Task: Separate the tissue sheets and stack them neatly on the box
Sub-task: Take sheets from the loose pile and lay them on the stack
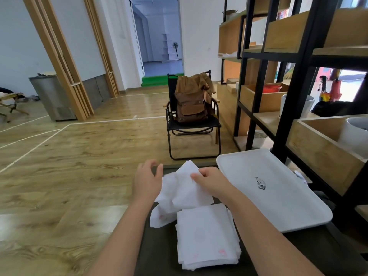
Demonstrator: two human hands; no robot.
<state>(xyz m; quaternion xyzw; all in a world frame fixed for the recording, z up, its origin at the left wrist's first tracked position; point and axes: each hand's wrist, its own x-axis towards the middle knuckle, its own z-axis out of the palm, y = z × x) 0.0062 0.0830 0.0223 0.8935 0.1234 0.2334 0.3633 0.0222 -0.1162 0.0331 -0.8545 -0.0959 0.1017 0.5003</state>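
Loose tissue (184,188) is sitting crumpled at the far end of the dark box (159,255), partly lifted, its near edge overlapping the neat stack (207,238) that is lying closer to the body. Right hand (209,181) is pinching the tissue's top edge between thumb and fingers. Left hand (147,180) is hovering beside the tissue's left side, fingers spread and relaxed, gripping nothing I can see; can't tell if its palm is touching the sheet.

Risks from here, my read:
- Sheets are clinging, so one pinch is probably lifting more than one ply.
- Pulling one-handed on thin paper is asking for a tear.
- Dragging the tissue over the stack could be skewing its top sheets.
- Stack is sitting near the box's right side; a nudge could be fanning it out.

White tray (278,196) is lying just right, shelving (298,56) beyond it, chair (193,126) with a brown bag (191,104) further out on the floor.
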